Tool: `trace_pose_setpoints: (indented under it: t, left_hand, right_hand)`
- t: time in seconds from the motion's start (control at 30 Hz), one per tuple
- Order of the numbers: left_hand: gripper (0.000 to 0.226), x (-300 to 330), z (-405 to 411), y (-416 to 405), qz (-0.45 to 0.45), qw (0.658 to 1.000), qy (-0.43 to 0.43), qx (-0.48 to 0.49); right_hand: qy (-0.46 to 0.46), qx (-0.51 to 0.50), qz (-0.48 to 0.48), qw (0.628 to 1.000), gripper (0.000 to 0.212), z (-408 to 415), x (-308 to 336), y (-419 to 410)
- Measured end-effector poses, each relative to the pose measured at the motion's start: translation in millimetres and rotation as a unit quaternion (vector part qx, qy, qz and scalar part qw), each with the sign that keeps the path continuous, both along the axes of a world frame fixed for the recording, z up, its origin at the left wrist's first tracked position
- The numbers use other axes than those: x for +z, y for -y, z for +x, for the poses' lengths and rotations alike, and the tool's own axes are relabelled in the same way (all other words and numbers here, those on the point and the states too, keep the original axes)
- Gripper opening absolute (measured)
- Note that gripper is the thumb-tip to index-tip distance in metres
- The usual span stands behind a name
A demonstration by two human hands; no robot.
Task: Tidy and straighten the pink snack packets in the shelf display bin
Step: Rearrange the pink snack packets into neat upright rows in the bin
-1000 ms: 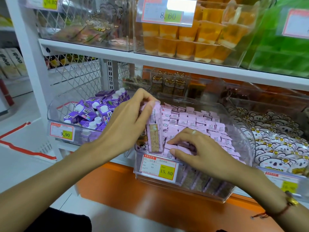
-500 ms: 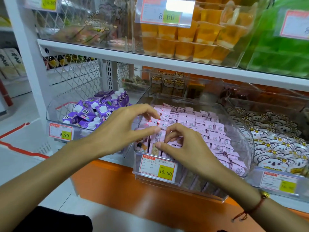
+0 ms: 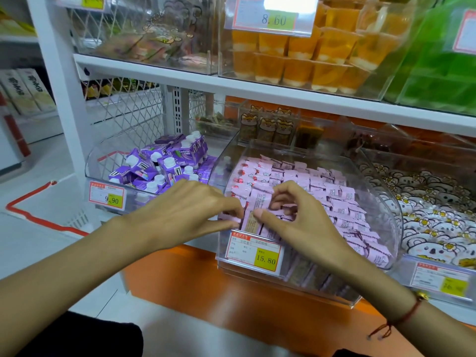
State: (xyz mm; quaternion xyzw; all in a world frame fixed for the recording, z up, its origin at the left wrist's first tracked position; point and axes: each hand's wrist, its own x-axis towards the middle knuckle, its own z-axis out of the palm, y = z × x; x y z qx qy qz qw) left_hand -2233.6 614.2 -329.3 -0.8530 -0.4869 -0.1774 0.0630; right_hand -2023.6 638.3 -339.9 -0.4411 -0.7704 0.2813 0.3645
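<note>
A clear plastic display bin (image 3: 391,228) on the lower shelf is filled with rows of pink snack packets (image 3: 322,184). Both hands work at its front left corner, just above the 15.80 price tag (image 3: 253,252). My left hand (image 3: 185,212) pinches the edges of pink packets at the bin's left front with thumb and fingertips. My right hand (image 3: 293,220) presses its thumb and curled fingers on a packet (image 3: 253,220) standing between the two hands, its brownish back label facing me. The packets under my right palm are hidden.
To the left, another clear bin holds purple drink cartons (image 3: 164,163) with a 9.90 tag. On the right stands a bin of koala-print packets (image 3: 432,210). Above, a shelf edge (image 3: 257,88) carries orange jelly cups (image 3: 322,57) and green packs. An orange base board runs below.
My left hand has come down from holding a stack of packets upright and now sits low at the bin's front. My right hand has shifted left to meet it.
</note>
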Motion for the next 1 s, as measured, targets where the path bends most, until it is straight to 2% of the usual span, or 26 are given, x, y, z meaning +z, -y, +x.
trace_pose_setpoints:
  t: [0.13,0.27,0.3,0.37,0.4,0.43,0.5,0.57,0.67,0.73,0.8,0.87,0.93,1.0]
  left_hand:
    - [0.044,0,0,3,0.000,1.000,-0.008,0.016]
    - [0.032,-1,2,2,-0.009,1.000,-0.010,0.003]
    - [0.028,-1,4,2,-0.014,1.000,0.027,0.004]
    - [0.023,1,6,0,-0.010,0.984,0.177,0.012]
    - [0.029,2,5,-2,0.008,0.969,0.246,0.011]
    - [0.039,3,6,-3,0.026,0.960,0.278,0.003]
    - [0.062,5,9,-3,0.038,0.965,0.255,-0.041]
    - [0.070,6,16,-3,0.036,0.970,0.223,-0.090]
    - [0.049,11,24,-2,0.050,0.945,0.302,-0.114]
    - [0.038,17,29,-1,0.023,0.918,0.371,-0.135]
    - [0.033,21,34,2,-0.049,0.882,0.441,-0.159]
    - [0.033,22,38,2,-0.097,0.842,0.508,-0.156]
    - [0.034,23,38,0,-0.113,0.803,0.570,-0.132]
    - [0.035,24,36,-2,-0.116,0.777,0.609,-0.111]
  right_hand:
    - [-0.079,0.004,0.083,0.993,0.025,-4,10,6]
    - [-0.226,-0.045,0.106,0.967,0.026,1,29,3]
    - [-0.269,-0.066,0.080,0.958,0.026,5,33,2]
    - [-0.348,-0.094,-0.020,0.932,0.029,12,37,-2]
    - [-0.373,-0.096,-0.070,0.920,0.031,14,38,-3]
    - [-0.382,-0.094,-0.107,0.913,0.033,15,38,-4]
    - [-0.389,-0.079,-0.167,0.903,0.035,14,36,-4]
    - [-0.406,-0.053,-0.244,0.879,0.033,11,34,-4]
    - [-0.415,-0.024,-0.342,0.843,0.034,7,33,-4]
    - [-0.409,0.002,-0.379,0.830,0.033,5,33,-4]
    - [-0.364,0.025,-0.380,0.850,0.039,5,33,-3]
    - [-0.266,0.023,-0.350,0.898,0.055,6,31,-2]
    - [-0.128,-0.009,-0.267,0.955,0.067,7,29,-2]
    - [-0.066,-0.033,-0.196,0.978,0.073,6,28,-4]
